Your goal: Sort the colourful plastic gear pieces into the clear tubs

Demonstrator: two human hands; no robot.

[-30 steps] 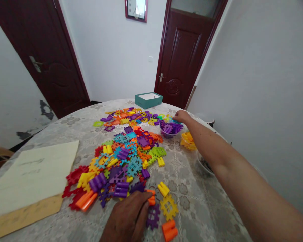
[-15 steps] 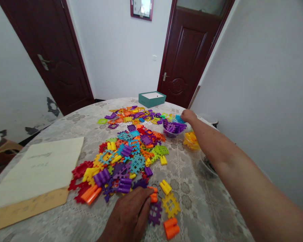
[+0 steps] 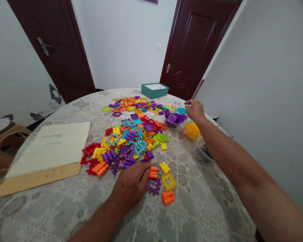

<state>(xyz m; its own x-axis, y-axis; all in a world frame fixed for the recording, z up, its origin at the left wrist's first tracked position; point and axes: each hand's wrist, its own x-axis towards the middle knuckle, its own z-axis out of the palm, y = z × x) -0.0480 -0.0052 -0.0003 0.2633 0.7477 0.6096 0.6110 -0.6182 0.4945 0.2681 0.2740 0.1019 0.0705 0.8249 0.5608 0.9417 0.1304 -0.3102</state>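
A heap of coloured plastic building pieces covers the middle of a round table with a lace cloth. My left hand lies flat on the cloth at the near edge of the heap, fingers stretched out beside a purple square piece and small orange pieces. My right hand is stretched far out, hovering just right of a clear bowl of purple pieces. Its fingers are curled loosely; nothing shows in them.
A bowl of yellow pieces and a clear bowl with dark contents stand along the right edge under my forearm. A teal box sits at the far edge. Paper on brown cardboard lies left. Two dark doors behind.
My right hand has lifted off the bowl of purple pieces and drawn back slightly to the right. My left hand stays flat on the cloth. The camera has tilted down.
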